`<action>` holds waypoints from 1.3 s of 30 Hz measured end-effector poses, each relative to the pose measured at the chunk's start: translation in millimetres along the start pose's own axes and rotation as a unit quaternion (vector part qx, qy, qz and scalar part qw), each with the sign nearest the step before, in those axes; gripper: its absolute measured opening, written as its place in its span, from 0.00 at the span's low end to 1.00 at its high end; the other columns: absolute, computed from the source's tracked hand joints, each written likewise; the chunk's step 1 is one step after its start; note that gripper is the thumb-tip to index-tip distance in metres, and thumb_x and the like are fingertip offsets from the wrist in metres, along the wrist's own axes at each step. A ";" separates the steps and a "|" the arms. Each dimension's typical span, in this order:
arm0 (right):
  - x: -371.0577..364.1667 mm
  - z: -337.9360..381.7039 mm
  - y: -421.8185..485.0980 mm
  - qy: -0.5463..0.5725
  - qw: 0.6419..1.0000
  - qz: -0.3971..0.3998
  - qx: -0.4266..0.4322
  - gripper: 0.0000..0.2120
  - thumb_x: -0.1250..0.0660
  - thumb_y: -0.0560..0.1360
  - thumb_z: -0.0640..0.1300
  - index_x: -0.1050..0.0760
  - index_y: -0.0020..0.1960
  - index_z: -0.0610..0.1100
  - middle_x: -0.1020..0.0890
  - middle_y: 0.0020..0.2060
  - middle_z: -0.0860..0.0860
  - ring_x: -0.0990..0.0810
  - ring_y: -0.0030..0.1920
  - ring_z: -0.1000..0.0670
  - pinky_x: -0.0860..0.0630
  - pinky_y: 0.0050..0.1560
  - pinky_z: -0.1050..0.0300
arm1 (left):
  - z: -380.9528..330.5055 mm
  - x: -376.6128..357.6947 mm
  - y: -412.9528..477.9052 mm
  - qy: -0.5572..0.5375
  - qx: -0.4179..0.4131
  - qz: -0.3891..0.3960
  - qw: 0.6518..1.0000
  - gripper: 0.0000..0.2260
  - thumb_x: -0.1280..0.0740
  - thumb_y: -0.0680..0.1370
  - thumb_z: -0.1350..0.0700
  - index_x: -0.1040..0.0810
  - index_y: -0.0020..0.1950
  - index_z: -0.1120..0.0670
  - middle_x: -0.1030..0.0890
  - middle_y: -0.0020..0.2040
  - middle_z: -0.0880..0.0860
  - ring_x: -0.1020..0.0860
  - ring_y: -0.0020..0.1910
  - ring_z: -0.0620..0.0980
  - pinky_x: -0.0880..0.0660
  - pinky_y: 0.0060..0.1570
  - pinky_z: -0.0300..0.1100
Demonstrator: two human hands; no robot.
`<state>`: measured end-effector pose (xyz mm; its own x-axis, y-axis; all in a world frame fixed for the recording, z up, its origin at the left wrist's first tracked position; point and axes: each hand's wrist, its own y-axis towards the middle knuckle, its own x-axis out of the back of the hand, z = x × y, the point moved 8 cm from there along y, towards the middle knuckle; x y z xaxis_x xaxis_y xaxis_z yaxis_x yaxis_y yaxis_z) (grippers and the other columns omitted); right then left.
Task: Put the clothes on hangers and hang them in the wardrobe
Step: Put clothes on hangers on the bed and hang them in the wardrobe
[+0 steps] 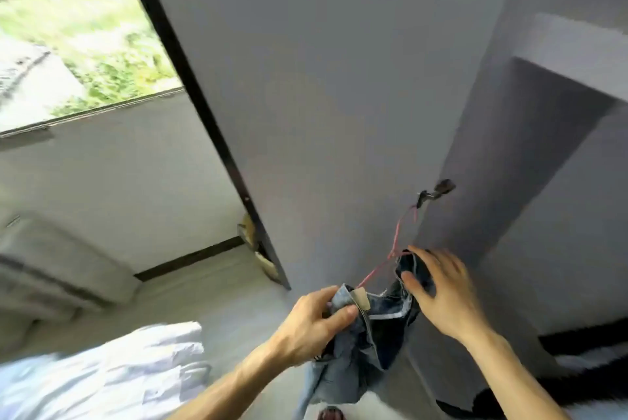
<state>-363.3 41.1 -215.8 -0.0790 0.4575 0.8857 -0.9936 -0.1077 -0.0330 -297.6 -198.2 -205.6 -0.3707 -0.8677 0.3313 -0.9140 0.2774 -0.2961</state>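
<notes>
A pair of blue jeans (367,345) hangs in front of me from a thin red hanger (396,243). The hanger's hook sits on the dark handle (438,190) of the grey wardrobe door (323,96). My left hand (316,321) grips the left end of the jeans' waistband, thumb on top. My right hand (441,287) has its fingers curled round the waistband's right end, where it meets the hanger. The jeans' legs drop out of view at the bottom edge.
A window (68,28) fills the upper left, with a white wall below it. Light bedding (102,375) lies at the lower left. To the right of the door is a grey recessed wardrobe section (543,147). A dark item (577,368) lies at the lower right.
</notes>
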 end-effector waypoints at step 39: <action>-243.0 551.4 -692.4 0.089 0.475 0.509 0.712 0.25 0.41 0.76 0.67 0.34 0.39 0.45 0.27 0.29 0.51 0.30 0.30 0.51 0.29 0.35 0.56 | 104.4 -192.3 -926.1 -0.180 0.394 -0.713 0.551 0.09 0.27 0.74 0.43 0.16 0.38 0.46 0.29 0.28 0.45 0.33 0.29 0.42 0.40 0.32 0.37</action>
<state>388.1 -482.2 -152.8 -0.5913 -0.4186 0.6893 0.6194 -0.7831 0.0558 637.3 -331.3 -88.6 0.8191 -0.0371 0.5725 0.1738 -0.9349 -0.3093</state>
